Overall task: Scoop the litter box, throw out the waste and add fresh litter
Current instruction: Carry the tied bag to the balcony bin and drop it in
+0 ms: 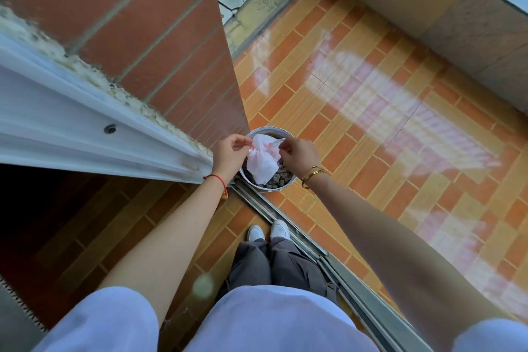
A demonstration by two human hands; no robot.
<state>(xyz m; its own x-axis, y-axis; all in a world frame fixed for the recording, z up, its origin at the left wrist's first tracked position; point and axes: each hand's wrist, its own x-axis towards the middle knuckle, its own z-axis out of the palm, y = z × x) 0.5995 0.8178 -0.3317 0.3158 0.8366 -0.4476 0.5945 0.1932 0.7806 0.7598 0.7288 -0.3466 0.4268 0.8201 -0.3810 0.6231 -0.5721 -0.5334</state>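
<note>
Left hand (231, 151) pinches one top corner of the white plastic bag (261, 164), fingers curled. Right hand (297, 155) pinches the other corner, same grip. The bag hangs between them right over the round bucket (268, 130), likely so spills land inside. Grey clumps (281, 175) in the bucket, probably waste litter. Knotting or opening the bag: cannot tell. The bucket stands on the orange tiled floor (371, 128), beside the sliding-door track (285, 217) and the brick wall (171, 37). No litter box in view.
</note>
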